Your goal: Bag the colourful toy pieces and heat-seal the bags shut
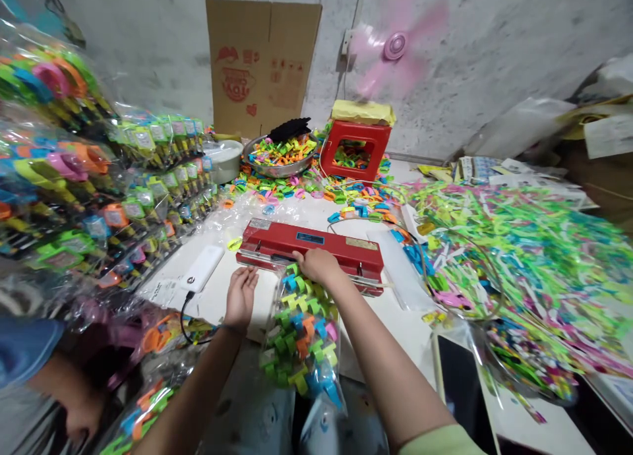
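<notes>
A long red bag sealer [336,244] lies across the white table. Hanging at its front edge is a clear bag [301,330] filled with colourful plastic clips, its top end at the sealer's bar. My right hand [318,265] rests on the sealer's front bar above the bag, fingers curled; whether it grips anything there is hidden. To the left of the bag, my left hand [241,295] is raised, palm up, with its fingers loosely bent apart and nothing in it.
Bagged toys [153,198] are piled at the left. A metal bowl [281,169] of clips and a red box frame [355,150] stand behind. Colourful strips [519,244] cover the right. A white power bank [204,268] and a phone [465,389] lie nearby. Another person's hand [84,415] is lower left.
</notes>
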Available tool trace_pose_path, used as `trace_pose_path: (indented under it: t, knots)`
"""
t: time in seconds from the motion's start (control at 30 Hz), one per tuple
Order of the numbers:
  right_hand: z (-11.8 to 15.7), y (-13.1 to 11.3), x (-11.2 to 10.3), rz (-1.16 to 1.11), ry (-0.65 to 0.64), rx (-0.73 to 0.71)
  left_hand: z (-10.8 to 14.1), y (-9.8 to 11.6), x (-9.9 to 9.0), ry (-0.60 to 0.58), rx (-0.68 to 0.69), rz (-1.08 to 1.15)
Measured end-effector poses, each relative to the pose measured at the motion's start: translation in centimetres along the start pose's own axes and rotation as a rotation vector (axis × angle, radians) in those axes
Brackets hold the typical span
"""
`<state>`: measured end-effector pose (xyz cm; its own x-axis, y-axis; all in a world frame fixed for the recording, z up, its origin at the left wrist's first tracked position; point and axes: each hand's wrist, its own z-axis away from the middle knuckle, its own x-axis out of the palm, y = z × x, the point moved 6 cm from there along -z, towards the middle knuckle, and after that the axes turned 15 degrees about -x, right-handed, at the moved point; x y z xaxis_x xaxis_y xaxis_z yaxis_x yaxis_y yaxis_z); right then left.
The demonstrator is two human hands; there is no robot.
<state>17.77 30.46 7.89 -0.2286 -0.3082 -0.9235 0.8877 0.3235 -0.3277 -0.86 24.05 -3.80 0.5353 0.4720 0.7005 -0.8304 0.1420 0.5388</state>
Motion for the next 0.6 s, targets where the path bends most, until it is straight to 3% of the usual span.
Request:
trace_pose_path:
  t: [0.07, 0.13, 0.23, 0.3, 0.37, 0.47, 0.6]
  knots:
    - [0.0, 0.2, 0.3, -0.013, 0.003, 0.015, 0.3, 2.3, 1.6, 0.007, 0.115, -0.164]
    - [0.0, 0.0, 0.6, 0.001, 0.011, 0.008, -0.2, 4.4, 4.4, -0.005, 0.184, -0.373]
    - [0.0, -0.8, 1.1, 0.054, 0.018, 0.000, -2.0, 6.4, 8.9, -0.058, 0.152, -0.739]
    - [0.2, -1.1, 1.4, 0.077, 0.030, 0.018, -2.5, 7.0, 10.2, -0.051, 0.140, -0.923]
    - [0.3, -1.3, 1.6, 0.085, 0.036, 0.026, -1.6, 6.6, 9.9, -0.032, 0.119, -1.009]
    - [0.2, -1.4, 1.9, 0.090, 0.031, 0.015, 2.9, 3.6, 7.9, -0.102, 0.017, -1.148]
    - [-0.3, -1.3, 2.0, 0.079, 0.007, -0.002, 10.2, 0.0, 7.0, -0.219, 0.208, -1.263]
